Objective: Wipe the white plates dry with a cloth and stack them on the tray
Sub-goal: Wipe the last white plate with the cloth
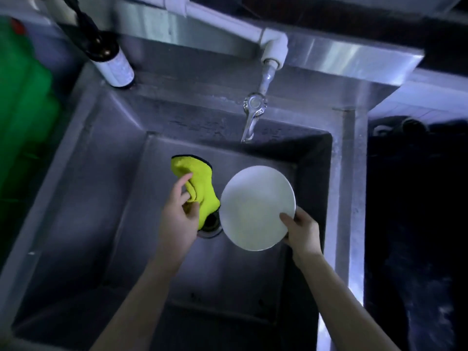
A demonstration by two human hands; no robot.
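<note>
Both bare forearms reach in from the near edge over the steel sink (pixel 76 224). The right grip (pixel 301 234) has the white plate (pixel 255 206) pinched at its near right rim, thumb on the upper face and the fingers tucked underneath. The plate is held up over the basin, right of centre, face towards the camera. Just to its left, the left grip (pixel 177 219) is curled round a bunched yellow-green cloth (pixel 200 183), whose loose end sticks out on the far side. Cloth and plate sit just beside each other; whether they touch I can't tell. Below them the drain (pixel 210 228) peeks out, partly covered. Farther back, the tap (pixel 253 115) hangs over the basin. On the far left rim stands a dark bottle (pixel 111 59), with a green container (pixel 22 97) at the left edge.
</note>
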